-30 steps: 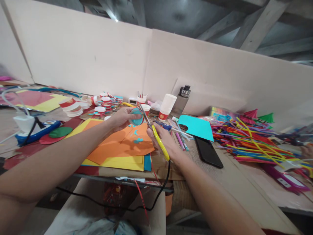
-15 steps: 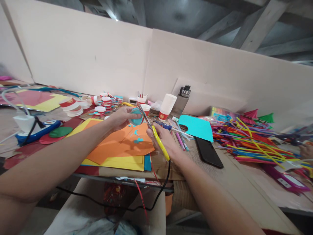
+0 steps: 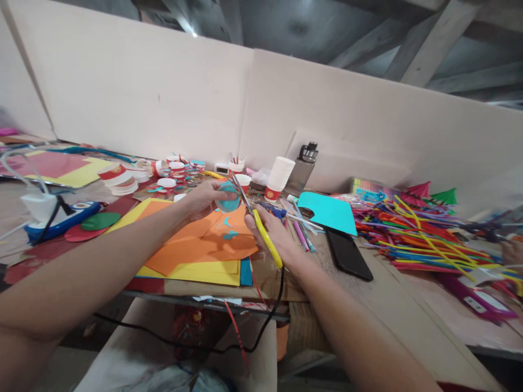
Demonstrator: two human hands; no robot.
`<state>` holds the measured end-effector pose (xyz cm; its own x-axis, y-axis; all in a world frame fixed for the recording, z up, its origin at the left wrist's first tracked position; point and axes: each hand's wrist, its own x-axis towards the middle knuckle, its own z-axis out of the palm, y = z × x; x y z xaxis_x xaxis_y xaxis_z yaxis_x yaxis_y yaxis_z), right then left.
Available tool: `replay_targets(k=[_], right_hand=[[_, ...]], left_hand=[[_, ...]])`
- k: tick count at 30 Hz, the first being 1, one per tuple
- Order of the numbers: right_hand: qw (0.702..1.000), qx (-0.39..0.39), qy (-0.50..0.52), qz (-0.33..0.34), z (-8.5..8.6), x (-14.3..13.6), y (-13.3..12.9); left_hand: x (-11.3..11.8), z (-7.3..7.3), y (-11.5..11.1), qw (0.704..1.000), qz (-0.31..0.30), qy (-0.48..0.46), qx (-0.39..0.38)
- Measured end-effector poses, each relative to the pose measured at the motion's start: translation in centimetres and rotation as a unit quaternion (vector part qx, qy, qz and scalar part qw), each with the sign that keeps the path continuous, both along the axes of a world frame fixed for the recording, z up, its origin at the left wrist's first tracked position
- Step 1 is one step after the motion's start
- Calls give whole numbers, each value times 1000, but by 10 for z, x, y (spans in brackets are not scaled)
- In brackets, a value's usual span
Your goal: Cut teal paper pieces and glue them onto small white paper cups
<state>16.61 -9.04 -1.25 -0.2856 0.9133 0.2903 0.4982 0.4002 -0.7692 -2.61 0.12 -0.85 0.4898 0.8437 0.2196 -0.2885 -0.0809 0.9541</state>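
My left hand [image 3: 202, 199] pinches a small blue round piece [image 3: 229, 198], which looks like paper, by its left side. My right hand [image 3: 267, 226] is wrapped round the yellow handles of a pair of scissors [image 3: 267, 237]. Their metal blades point up and away, right at the edge of the blue piece. Under both hands lies orange paper [image 3: 192, 245] on top of yellow sheets [image 3: 220, 272], with small blue offcuts [image 3: 230, 235] scattered over it. A sheet of turquoise paper [image 3: 333, 212] with a rounded notch cut from it rests to the right.
A black phone [image 3: 349, 256] and several markers [image 3: 301, 235] lie on the right. Behind stand a paper cup stack [image 3: 280, 178] and a grey bottle [image 3: 303, 170]. Pipe cleaners [image 3: 425, 239] heap at far right. A blue power strip [image 3: 63, 220] sits at left.
The blue round piece has turned slightly in my left hand against the scissor blades. Both hands stay in nearly the same place.
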Motion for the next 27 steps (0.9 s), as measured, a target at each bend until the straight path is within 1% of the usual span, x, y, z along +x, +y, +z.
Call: replay_targets(k=[5,11,20,27], right_hand=[[1000,-1,-5,-4,-1,0,0],[1000,-1,6,7,2,0,-1],[1000,-20,1,7,1,0,-1],[1000,-16,-2,8,2,0,-1]], left_hand=[[1,2,-2,1000,3,0,-4],[-1,3,-2,1000,3,-14,-6],[-1,4,-2,1000,4,-5,-9],[-1,5,-2,1000,7,16,-11]])
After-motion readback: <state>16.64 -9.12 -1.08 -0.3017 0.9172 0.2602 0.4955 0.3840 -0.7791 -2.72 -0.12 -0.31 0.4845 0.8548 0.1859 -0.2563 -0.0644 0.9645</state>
